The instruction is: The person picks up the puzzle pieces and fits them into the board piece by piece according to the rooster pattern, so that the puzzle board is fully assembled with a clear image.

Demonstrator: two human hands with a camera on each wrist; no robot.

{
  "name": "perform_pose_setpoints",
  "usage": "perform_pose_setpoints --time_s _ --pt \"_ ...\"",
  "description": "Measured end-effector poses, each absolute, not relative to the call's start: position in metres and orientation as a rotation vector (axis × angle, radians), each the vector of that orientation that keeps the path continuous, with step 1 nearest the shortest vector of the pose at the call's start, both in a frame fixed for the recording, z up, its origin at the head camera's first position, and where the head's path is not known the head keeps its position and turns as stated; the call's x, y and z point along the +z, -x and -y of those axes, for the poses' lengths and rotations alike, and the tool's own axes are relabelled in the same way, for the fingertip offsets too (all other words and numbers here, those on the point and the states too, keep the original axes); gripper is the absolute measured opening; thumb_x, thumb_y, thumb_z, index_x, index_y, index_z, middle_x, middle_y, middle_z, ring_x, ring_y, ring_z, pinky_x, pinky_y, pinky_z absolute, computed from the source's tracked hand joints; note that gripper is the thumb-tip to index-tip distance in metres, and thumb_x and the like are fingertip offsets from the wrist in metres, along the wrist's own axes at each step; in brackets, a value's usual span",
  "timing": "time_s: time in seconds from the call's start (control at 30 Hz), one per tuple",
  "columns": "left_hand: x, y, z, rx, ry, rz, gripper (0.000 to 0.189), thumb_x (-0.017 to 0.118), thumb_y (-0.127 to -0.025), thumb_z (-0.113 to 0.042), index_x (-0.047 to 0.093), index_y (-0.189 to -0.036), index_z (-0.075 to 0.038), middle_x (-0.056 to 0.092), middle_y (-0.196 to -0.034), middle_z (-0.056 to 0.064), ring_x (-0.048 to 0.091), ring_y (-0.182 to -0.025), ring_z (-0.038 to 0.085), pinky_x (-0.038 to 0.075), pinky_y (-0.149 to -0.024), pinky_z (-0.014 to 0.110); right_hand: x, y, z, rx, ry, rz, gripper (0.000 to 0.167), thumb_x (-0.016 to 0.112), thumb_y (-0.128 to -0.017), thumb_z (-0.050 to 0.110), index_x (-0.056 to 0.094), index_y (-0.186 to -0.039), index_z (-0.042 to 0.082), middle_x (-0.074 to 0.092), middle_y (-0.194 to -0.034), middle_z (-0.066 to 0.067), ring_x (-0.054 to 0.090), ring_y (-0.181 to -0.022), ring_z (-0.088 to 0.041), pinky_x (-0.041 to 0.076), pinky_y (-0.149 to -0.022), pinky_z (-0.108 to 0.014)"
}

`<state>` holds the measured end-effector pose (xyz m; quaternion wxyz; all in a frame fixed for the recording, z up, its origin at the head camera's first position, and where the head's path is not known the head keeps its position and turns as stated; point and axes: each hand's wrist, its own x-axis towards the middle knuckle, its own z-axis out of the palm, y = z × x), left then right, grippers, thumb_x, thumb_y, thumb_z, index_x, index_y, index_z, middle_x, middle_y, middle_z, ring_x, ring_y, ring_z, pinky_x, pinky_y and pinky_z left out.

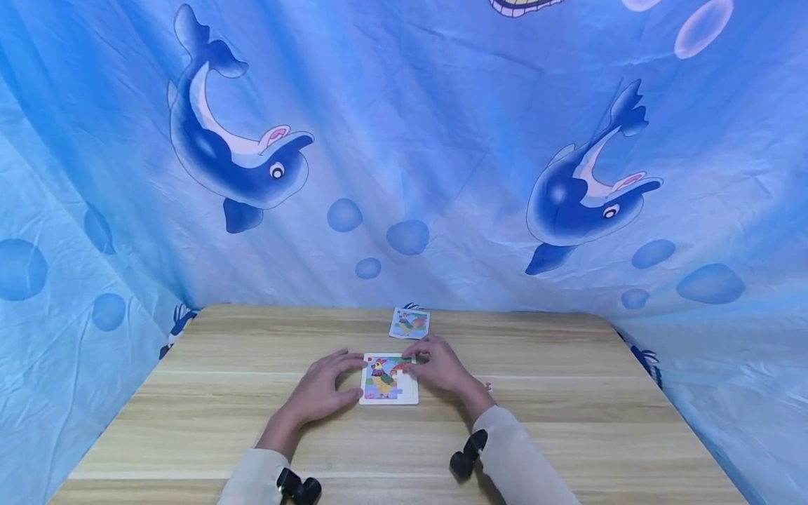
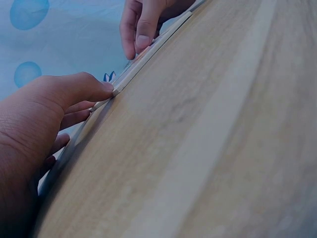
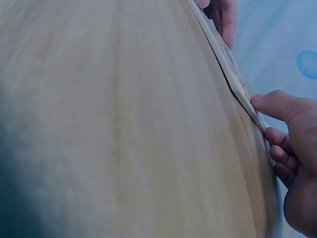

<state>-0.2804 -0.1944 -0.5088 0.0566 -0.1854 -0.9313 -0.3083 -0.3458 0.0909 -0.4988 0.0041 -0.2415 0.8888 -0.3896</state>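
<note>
A square jigsaw puzzle (image 1: 381,382) with a rooster picture lies flat in a white frame on the table; part of its right side shows bare white. At its left edge, my left hand (image 1: 325,386) holds the frame, forefinger near the upper corner and thumb near the lower one. My right hand (image 1: 440,365) is over the upper right of the puzzle, thumb and forefinger together at an orange-red puzzle piece (image 2: 142,50). The fingers hide much of that piece. In the right wrist view, the frame (image 3: 223,59) appears edge-on, with the right thumb at its edge.
Behind the puzzle lies a picture card (image 1: 409,323) with the same rooster. A small red-and-white item (image 1: 489,386), partly hidden, is beside the right forearm. The wooden table (image 1: 252,379) meets a blue dolphin-print curtain (image 1: 442,175) at its back.
</note>
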Motion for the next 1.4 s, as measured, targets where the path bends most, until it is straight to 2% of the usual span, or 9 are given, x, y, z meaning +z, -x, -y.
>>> perform_pose_setpoints --time_s 0.2,0.3,0.5,0.6,0.77,0.9,1.1,1.3,1.4 --pt "-0.508 0.280 0.194 -0.944 0.562 2.828 0.053 0.073 -0.089 -0.036 0.065 -0.140 -0.025 0.056 -0.154 -0.001 0.036 -0.154 0.035 0.026 -0.125 0.065 -0.502 0.348 -0.091 -1.154 0.794 -2.832 0.015 0.079 -0.090 0.023 0.081 -0.105 0.023 0.065 -0.109 0.000 0.056 -0.107 -0.019 0.053 -0.096 -0.043" --pt "-0.508 0.280 0.194 -0.947 0.558 2.828 0.053 0.073 -0.088 -0.036 0.065 -0.139 -0.025 0.056 -0.154 -0.001 0.036 -0.154 0.035 0.026 -0.125 0.065 -0.501 0.347 -0.092 -1.142 0.794 -2.823 0.016 0.078 -0.090 0.025 0.080 -0.107 0.023 0.063 -0.108 0.000 0.055 -0.107 -0.019 0.051 -0.096 -0.043" --pt "-0.509 0.280 0.193 -0.945 0.554 2.830 0.053 0.073 -0.088 -0.035 0.065 -0.139 -0.025 0.056 -0.154 0.000 0.036 -0.154 0.035 0.025 -0.125 0.066 -0.493 0.341 -0.101 -1.250 0.782 -2.727 0.023 0.074 -0.093 0.020 0.078 -0.116 0.019 0.066 -0.125 -0.005 0.058 -0.126 -0.030 0.052 -0.109 -0.052" --pt "-0.509 0.280 0.193 -0.943 0.565 2.827 0.053 0.073 -0.088 -0.035 0.065 -0.140 -0.025 0.056 -0.154 0.000 0.036 -0.154 0.035 0.025 -0.125 0.066 -0.489 0.338 -0.109 -1.292 0.797 -2.691 0.026 0.073 -0.093 0.016 0.076 -0.119 0.014 0.064 -0.133 -0.010 0.061 -0.127 -0.034 0.052 -0.110 -0.054" --pt "-0.510 0.280 0.193 -0.950 0.573 2.828 0.053 0.073 -0.089 -0.035 0.064 -0.140 -0.025 0.055 -0.155 0.000 0.036 -0.154 0.034 0.025 -0.125 0.066 -0.482 0.334 -0.125 -1.305 0.804 -2.691 0.027 0.074 -0.094 0.016 0.075 -0.120 0.012 0.062 -0.141 -0.013 0.065 -0.124 -0.033 0.056 -0.105 -0.051" --pt "-0.510 0.281 0.195 -0.936 0.567 2.823 0.053 0.073 -0.089 -0.036 0.064 -0.140 -0.025 0.055 -0.155 0.000 0.037 -0.154 0.035 0.026 -0.124 0.066 -0.478 0.334 -0.142 -1.271 0.812 -2.743 0.028 0.074 -0.094 0.022 0.075 -0.120 0.013 0.066 -0.136 -0.009 0.064 -0.123 -0.031 0.057 -0.100 -0.049" --pt "-0.510 0.281 0.194 -0.928 0.602 2.795 0.053 0.073 -0.089 -0.036 0.065 -0.139 -0.022 0.057 -0.153 0.003 0.039 -0.152 0.038 0.027 -0.122 0.069 -0.481 0.327 -0.175 -1.309 0.726 -2.776 0.027 0.074 -0.094 0.021 0.075 -0.120 0.014 0.068 -0.130 -0.004 0.063 -0.122 -0.029 0.055 -0.102 -0.048" --pt "-0.509 0.280 0.193 -0.919 0.610 2.789 0.053 0.073 -0.089 -0.036 0.065 -0.140 -0.022 0.057 -0.153 0.003 0.039 -0.152 0.038 0.027 -0.123 0.068 -0.488 0.318 -0.205 -1.349 0.685 -2.790 0.027 0.078 -0.091 0.019 0.075 -0.117 0.014 0.070 -0.120 -0.001 0.067 -0.113 -0.023 0.055 -0.098 -0.035" --pt "-0.508 0.279 0.194 -0.924 0.605 2.786 0.052 0.073 -0.089 -0.036 0.065 -0.139 -0.022 0.057 -0.153 0.004 0.039 -0.152 0.039 0.027 -0.123 0.068 -0.491 0.314 -0.215 -1.350 0.671 -2.783 0.027 0.078 -0.091 0.021 0.075 -0.117 0.014 0.070 -0.119 -0.001 0.067 -0.110 -0.022 0.056 -0.096 -0.032"
